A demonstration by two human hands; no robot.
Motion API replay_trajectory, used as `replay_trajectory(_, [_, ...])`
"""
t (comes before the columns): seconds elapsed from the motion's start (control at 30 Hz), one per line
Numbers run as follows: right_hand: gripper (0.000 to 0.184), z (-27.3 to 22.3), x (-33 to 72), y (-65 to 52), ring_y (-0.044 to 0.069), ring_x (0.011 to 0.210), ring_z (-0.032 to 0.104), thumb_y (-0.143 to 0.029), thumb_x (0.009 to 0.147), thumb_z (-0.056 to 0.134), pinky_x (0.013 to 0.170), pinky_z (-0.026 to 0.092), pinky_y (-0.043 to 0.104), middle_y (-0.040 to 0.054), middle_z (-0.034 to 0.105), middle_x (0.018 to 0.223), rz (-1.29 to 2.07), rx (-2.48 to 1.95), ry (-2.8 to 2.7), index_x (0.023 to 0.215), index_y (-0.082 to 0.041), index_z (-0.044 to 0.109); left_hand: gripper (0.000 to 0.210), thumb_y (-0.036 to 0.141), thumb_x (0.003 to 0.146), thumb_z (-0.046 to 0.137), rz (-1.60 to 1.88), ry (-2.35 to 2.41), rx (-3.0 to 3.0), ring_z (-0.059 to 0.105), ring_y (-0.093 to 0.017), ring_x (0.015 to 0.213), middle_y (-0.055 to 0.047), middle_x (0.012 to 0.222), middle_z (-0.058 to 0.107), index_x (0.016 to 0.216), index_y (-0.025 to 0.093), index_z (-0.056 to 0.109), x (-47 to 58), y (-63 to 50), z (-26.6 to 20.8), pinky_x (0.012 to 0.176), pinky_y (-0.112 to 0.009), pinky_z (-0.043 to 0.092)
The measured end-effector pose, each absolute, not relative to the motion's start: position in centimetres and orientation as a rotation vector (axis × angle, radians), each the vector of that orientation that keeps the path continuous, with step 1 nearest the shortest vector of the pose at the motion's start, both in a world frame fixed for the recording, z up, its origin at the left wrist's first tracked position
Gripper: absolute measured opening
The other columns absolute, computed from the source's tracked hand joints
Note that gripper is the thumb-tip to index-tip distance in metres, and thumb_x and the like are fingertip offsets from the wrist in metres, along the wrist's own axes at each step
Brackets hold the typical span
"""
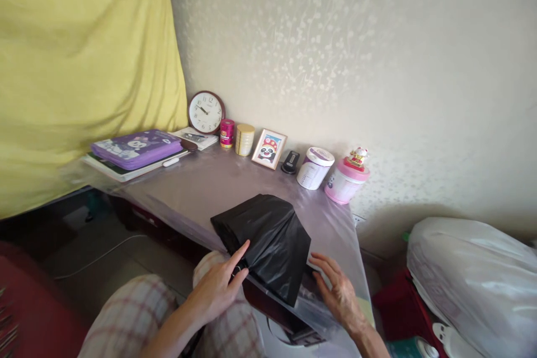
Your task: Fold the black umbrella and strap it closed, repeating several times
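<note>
A black, glossy, creased plastic bag [268, 235] is spread over the front edge of the table. My left hand [216, 288] is at its near left corner, with the index finger along the top and the thumb below. A small light loop shows against black between that finger and thumb; I cannot make out what it is. Beside the bag's right edge, my right hand [338, 291] has its fingers apart and holds nothing visible. Part of the bag droops past the table edge, and its underside is hidden.
Along the wall stand a clock [206, 112], a pink can [227, 133], a picture frame [269, 149], and tubs, one white [312, 170] and one pink-lidded [344, 184]. A purple case [136, 149] lies left on the table [193, 184]. A large white bag [474, 274] is at right.
</note>
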State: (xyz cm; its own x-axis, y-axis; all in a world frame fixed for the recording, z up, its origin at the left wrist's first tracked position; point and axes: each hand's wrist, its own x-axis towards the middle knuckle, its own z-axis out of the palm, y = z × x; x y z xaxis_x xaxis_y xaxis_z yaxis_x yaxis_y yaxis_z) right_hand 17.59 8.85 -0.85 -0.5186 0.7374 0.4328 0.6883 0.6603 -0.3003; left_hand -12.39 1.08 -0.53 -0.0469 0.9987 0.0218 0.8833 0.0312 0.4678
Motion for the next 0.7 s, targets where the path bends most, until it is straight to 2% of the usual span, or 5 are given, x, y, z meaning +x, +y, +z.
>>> replay_trajectory(0.1, [0.035,-1.8,17.4,7.1,0.020,0.111,0.057,-0.020,0.087,0.046,0.091,0.052,0.036,0.0072,0.054,0.126,0.094,-1.091,-2.379,0.122,-0.026,0.052,0.050,0.043,0.090,0.029,0.554,1.980,1.841,0.057,-0.017,0.073,0.003,0.060,0.057,0.139,0.033,0.031,-12.5,1.1,0.0,0.070,-0.025,0.037])
replay_trajectory(0.27, [0.044,-2.2,16.1,6.3,0.022,0.118,0.051,-0.016,0.087,0.044,0.094,0.051,0.037,0.0072,0.046,0.135,0.068,-1.060,-2.360,0.130,-0.028,0.045,0.052,0.042,0.090,0.029,0.602,1.867,1.725,0.058,-0.017,0.071,0.006,0.045,0.049,0.141,0.028,0.029,-12.7,1.1,0.5,0.074,-0.025,0.037])
replay_trajectory(0.5, [0.034,-1.7,14.8,7.6,0.019,0.116,0.054,-0.014,0.089,0.038,0.090,0.052,0.033,0.0088,0.047,0.134,0.087,-0.991,-2.350,0.116,-0.025,0.055,0.052,0.042,0.089,0.031,0.588,1.927,1.751,0.057,-0.018,0.077,0.005,0.050,0.053,0.139,0.030,0.032,-12.7,1.1,0.3,0.076,-0.027,0.036])
replay_trajectory(0.7, [0.025,-1.1,14.3,8.3,0.017,0.110,0.058,-0.014,0.089,0.039,0.088,0.052,0.029,0.0092,0.054,0.127,0.143,-0.926,-2.306,0.102,-0.023,0.059,0.050,0.043,0.089,0.032,0.602,1.946,1.753,0.058,-0.018,0.081,0.003,0.059,0.057,0.137,0.033,0.034,-12.7,1.1,0.2,0.077,-0.026,0.037])
